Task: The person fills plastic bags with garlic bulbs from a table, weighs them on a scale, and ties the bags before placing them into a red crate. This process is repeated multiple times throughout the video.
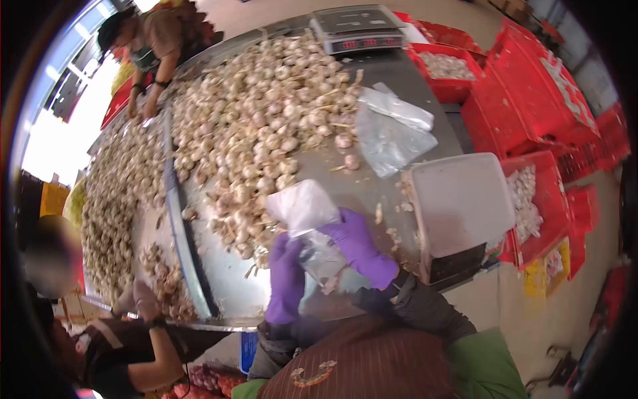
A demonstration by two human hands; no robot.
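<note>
Purple gloves cover both my hands. A plastic bag [323,258], clear at its lower part, stretches between them. Its upper end is a puffed whitish part [304,205]; what is inside, if anything, I cannot make out. My left hand [286,274] grips the bag's left edge. On the other edge, the fingers of my right hand [362,247] are closed round the plastic. Just beyond the bag lies a big heap of garlic bulbs [256,126] on the metal table [232,292]. Flat clear plastic bags [392,136] lie farther off to the right.
A scale with a plastic-topped pan [462,203] stands at my right; another scale [359,30] sits at the far end. Red crates [525,100], some with garlic, line the right side. A metal divider [183,233] splits the table. Two other people [149,46] handle garlic on the left.
</note>
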